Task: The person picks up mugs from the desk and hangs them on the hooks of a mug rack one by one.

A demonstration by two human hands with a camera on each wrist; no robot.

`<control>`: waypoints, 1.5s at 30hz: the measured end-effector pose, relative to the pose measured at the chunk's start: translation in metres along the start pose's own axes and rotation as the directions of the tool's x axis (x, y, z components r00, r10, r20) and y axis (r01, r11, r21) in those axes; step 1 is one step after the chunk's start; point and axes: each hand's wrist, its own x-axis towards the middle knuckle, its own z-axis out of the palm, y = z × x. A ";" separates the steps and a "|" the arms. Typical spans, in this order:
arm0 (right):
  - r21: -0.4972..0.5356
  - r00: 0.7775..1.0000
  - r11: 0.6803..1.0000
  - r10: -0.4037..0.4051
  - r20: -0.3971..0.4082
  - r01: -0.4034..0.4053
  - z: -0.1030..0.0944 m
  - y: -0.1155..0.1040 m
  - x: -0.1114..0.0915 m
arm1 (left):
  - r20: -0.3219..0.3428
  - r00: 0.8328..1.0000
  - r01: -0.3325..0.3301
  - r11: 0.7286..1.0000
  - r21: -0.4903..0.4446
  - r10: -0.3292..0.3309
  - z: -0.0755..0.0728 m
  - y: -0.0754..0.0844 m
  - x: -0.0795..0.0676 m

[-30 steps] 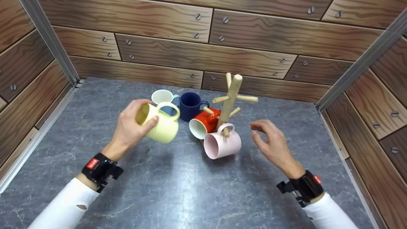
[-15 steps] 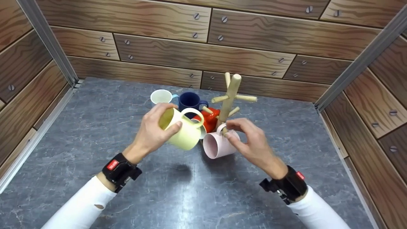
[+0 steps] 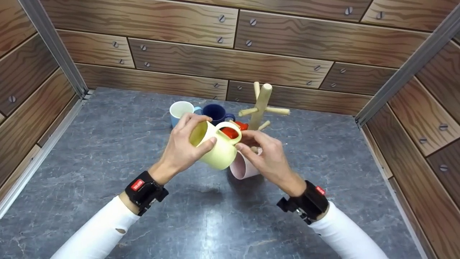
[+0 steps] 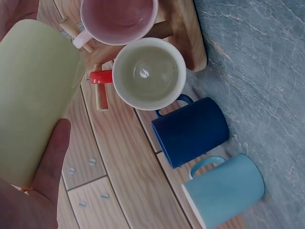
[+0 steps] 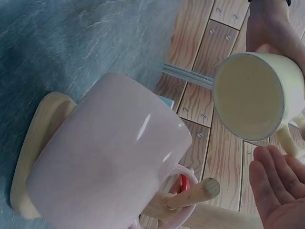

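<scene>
A pale yellow mug [image 3: 221, 154] is held tilted in the air, its mouth toward the left. My left hand [image 3: 185, 142] grips its body, thumb along the near side and fingers over the rim. At the mug's handle, the thumb and index finger of my right hand [image 3: 267, 153] pinch the loop; its other fingers [image 5: 267, 183] lie below the mug in the right wrist view. Just behind stands a wooden mug tree [image 3: 259, 111]. A pink mug [image 5: 114, 157] hangs by its handle on a low peg, partly hidden by my right hand. A red mug [image 4: 102, 77] with a white inside hangs beside it.
Behind the yellow mug, a navy mug [image 3: 214, 113] and a light blue mug [image 4: 224, 191] stand upright on the grey marbled table [image 3: 118, 151]. Upper pegs [image 3: 278, 110] of the tree stick out bare. Wood-patterned walls [image 3: 179, 50] enclose the back and sides.
My left hand has carried the yellow mug rightward, in front of the red mug. My right hand has come left, past the pink mug, and taken hold of the yellow mug's handle.
</scene>
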 end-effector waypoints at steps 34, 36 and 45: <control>0.029 0.979 0.992 0.123 -0.162 -0.120 -0.016 0.005 0.018 | -0.140 0.973 0.159 0.975 -0.152 -0.181 0.025 0.006 0.038; 0.024 0.978 0.992 0.130 -0.163 -0.128 -0.016 0.006 0.016 | -0.137 0.973 0.167 0.975 -0.149 -0.187 0.027 0.005 0.038; 0.009 0.979 0.989 0.145 -0.145 -0.145 -0.017 0.009 0.014 | -0.140 0.964 0.208 0.968 -0.137 -0.227 0.034 0.001 0.043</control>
